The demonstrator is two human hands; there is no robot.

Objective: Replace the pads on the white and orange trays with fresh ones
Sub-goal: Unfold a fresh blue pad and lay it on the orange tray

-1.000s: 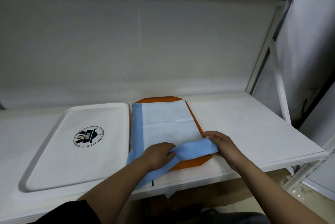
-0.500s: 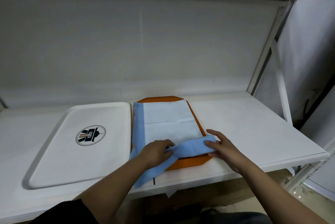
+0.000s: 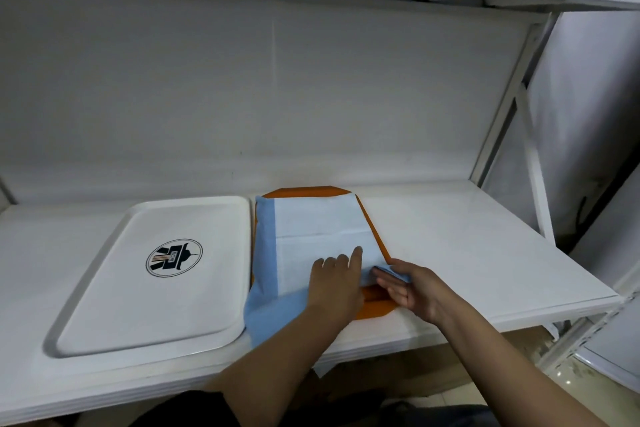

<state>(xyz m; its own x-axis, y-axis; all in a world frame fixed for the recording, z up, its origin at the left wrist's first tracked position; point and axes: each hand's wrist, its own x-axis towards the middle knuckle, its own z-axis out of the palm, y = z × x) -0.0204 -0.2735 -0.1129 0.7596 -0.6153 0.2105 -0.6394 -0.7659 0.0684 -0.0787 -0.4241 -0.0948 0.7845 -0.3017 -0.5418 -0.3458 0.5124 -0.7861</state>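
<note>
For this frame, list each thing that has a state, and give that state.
White plastic tray with round logo: bare, no pad on it.
Orange tray: mostly covered by the pad.
Blue and white pad: partly folded, near left corner hanging over the shelf edge.
Left hand: fingers resting on the pad.
Right hand: pinching the pad's blue edge.

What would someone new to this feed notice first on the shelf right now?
Probably the blue pad spread over the orange tray at the middle of the white shelf, its near left corner hanging past the shelf's front edge. Both hands work its near end: the left hand presses flat on it, the right hand pinches a folded corner. To the left lies a bare white tray with a round dark logo.
</note>
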